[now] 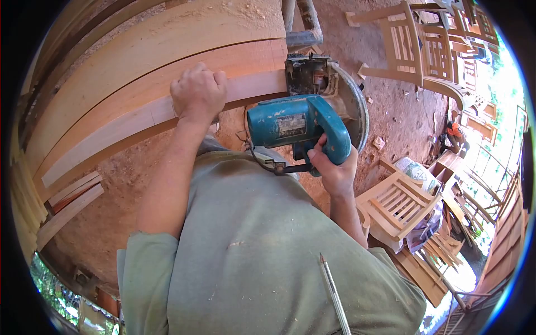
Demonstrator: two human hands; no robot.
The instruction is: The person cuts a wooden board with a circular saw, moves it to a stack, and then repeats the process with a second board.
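Note:
A teal circular saw sits at the right end of a long pale board, its blade guard on the side away from my body. Wrapped round the saw's rear handle is my right hand, the thumb on its near side. My left hand is closed in a fist over the board's near edge, left of the saw; whether it grips the edge is hidden. Beyond the board lie wider planks with sawdust on them. A pencil shows against the front of my green shirt.
Wooden chairs stand at the upper right. A slatted chair and wood offcuts are at the right. Further back, a person in orange is low down. Short boards lie at the lower left. A cord hangs below the saw.

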